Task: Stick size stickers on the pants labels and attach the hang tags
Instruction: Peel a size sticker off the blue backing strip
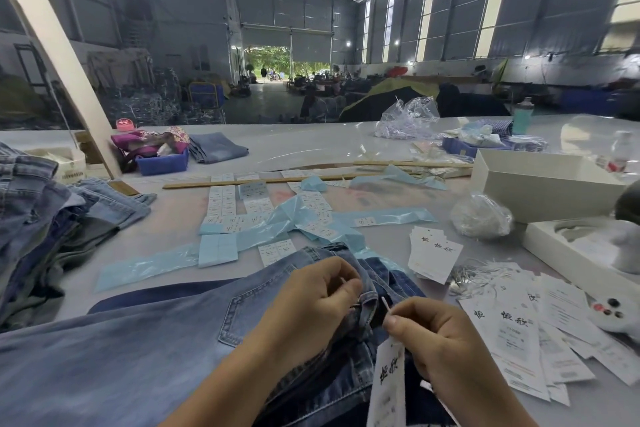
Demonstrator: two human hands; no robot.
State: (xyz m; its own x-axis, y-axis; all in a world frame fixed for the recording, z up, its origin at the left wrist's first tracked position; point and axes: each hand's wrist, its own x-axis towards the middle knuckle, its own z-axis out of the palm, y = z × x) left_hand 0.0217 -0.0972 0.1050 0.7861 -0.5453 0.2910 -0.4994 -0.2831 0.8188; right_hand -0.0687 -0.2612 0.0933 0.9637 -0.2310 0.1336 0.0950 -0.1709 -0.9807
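Light blue jeans (145, 343) lie across the table in front of me, waistband to the right. My left hand (311, 302) pinches a belt loop (367, 298) at the waistband. My right hand (436, 333) pinches a thin white tag string (386, 305), its tip pointing at the loop. A white hang tag (388, 381) with black characters dangles below that hand. Loose hang tags (434, 255) lie to the right, more (526, 340) spread near the table edge. Size sticker sheets (228, 204) and blue backing strips (294, 218) cover the table's middle.
A pile of jeans (38, 218) sits at the left. White boxes (540, 184) and a bag of strings (481, 215) stand at the right. A blue bin (162, 163), folded denim (218, 147) and wooden sticks (270, 180) lie further back.
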